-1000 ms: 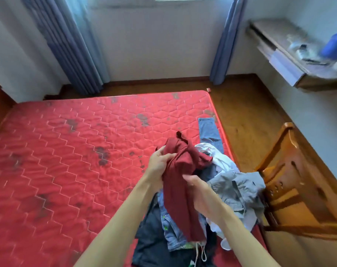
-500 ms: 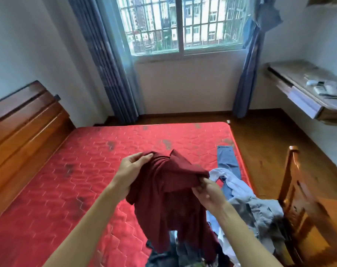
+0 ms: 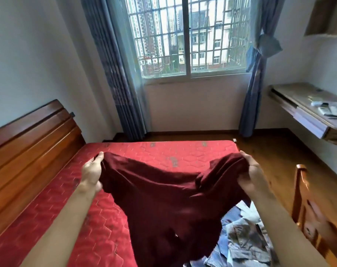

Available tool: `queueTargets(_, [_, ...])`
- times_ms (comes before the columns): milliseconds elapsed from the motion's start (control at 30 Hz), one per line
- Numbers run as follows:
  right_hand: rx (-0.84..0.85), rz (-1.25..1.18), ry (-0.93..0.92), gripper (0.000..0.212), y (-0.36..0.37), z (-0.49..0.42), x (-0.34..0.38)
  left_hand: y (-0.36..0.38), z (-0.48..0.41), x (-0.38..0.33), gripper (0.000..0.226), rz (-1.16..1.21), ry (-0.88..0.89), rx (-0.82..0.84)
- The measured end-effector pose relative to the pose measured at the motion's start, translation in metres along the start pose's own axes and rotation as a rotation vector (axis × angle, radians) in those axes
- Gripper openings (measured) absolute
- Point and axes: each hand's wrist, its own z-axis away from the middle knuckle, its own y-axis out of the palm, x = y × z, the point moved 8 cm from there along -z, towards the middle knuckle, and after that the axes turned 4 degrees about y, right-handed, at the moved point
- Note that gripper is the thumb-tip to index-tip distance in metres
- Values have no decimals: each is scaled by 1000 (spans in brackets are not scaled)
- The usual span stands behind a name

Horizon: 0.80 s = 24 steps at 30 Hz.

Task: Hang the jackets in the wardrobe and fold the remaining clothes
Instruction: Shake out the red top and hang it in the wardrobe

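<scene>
Left hand [image 3: 91,173] and right hand [image 3: 254,176] clutch the maroon garment [image 3: 163,191] by bunched edges; 1 slip, it drops crooked!

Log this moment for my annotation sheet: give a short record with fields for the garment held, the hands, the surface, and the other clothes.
garment: dark red garment, held up and spread wide above the bed
hands: left hand grips one upper edge, right hand grips the other
surface: red quilted mattress, wooden headboard at its left end
other clothes: pile of clothes, denim and pale pieces, on the near right of the mattress, partly hidden by the garment
</scene>
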Motion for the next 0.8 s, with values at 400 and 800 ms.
queueTargets(400, [129, 76, 36, 36, 56, 15, 11, 76, -21, -10, 74, -890, 119, 210])
queueTargets(800, [481, 542, -8, 36, 163, 39, -11, 214, 82, -5, 30, -548, 660, 775])
